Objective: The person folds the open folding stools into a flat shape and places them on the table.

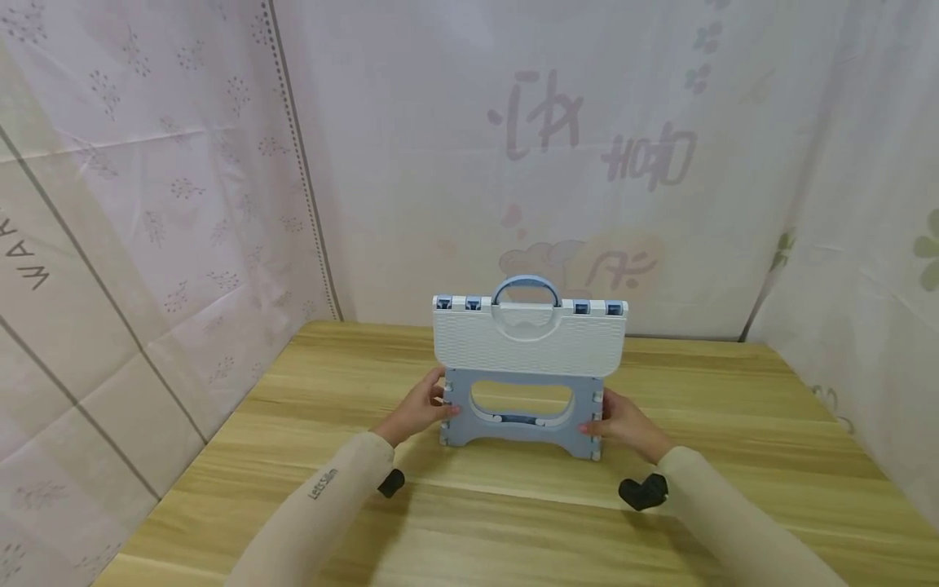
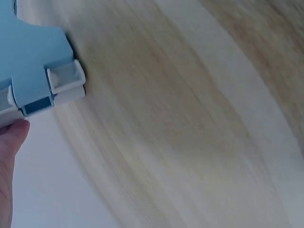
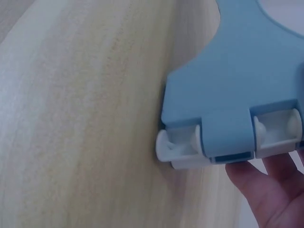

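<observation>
A folding step stool (image 1: 530, 342) stands upright on the table with its legs folded flat together. Its white textured top panel hangs over the front of the blue-grey leg panel (image 3: 223, 71), and a blue carry handle (image 1: 526, 281) arches above. My left hand (image 1: 420, 410) grips the left edge of the leg panel, thumb on the front and fingers round the side. At the opposite edge my right hand (image 1: 627, 424) holds it the same way. White hinge pieces (image 2: 66, 78) line the lower side edge near the left thumb; the fingertips behind the panel are hidden.
The wood-grain table (image 1: 352, 530) reaches back to a pale printed curtain (image 1: 411, 163), and more curtain hangs on the left and right. A black wrist-worn piece (image 1: 643, 492) sticks out below the right sleeve, another (image 1: 392, 483) beside the left.
</observation>
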Demonstrator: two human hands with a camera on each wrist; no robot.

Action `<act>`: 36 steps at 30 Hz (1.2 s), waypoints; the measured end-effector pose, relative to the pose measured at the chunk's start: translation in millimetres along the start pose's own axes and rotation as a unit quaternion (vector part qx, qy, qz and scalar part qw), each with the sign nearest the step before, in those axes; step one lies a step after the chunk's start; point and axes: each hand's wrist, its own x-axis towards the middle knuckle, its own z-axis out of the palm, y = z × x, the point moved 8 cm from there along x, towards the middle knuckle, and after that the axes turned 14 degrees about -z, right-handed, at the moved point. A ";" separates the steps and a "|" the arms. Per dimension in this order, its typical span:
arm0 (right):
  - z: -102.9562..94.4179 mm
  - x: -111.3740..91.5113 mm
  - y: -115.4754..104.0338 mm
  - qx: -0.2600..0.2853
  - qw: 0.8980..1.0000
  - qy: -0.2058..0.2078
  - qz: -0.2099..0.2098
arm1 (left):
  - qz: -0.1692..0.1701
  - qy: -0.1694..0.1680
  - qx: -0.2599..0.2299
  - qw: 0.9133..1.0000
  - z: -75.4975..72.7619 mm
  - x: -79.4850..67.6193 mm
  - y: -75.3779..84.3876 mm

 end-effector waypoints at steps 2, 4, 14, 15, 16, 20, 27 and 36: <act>0.8 0.1 -3.4 0.009 1.000 -0.009 -0.015 | 0.001 -0.001 0.002 1.000 -0.1 -0.8 1.8; 0.8 0.3 -6.2 0.016 0.999 -0.015 -0.027 | 0.003 0.000 0.005 1.000 -0.2 -0.8 3.4; -0.6 0.6 -9.9 0.005 0.999 -0.028 -0.029 | 0.012 -0.015 0.009 1.000 0.3 -2.5 6.7; -0.1 0.8 -10.1 0.005 0.999 -0.031 -0.030 | 0.013 -0.018 0.007 1.000 0.2 -2.3 5.3; 0.8 0.8 -9.9 0.008 0.999 -0.036 -0.029 | 0.013 -0.021 0.007 1.000 0.1 -2.3 4.0; 5.0 -2.1 -10.1 0.015 0.998 -0.054 -0.034 | -0.007 -0.035 -0.005 0.999 1.1 -3.7 -2.8; 8.9 -5.8 -6.2 0.029 0.996 -0.075 -0.032 | -0.041 -0.049 -0.013 0.998 3.6 -4.5 -12.1; 2.8 -2.9 -10.5 0.027 0.995 -0.090 -0.015 | -0.059 -0.053 -0.016 0.997 2.3 -1.8 -5.4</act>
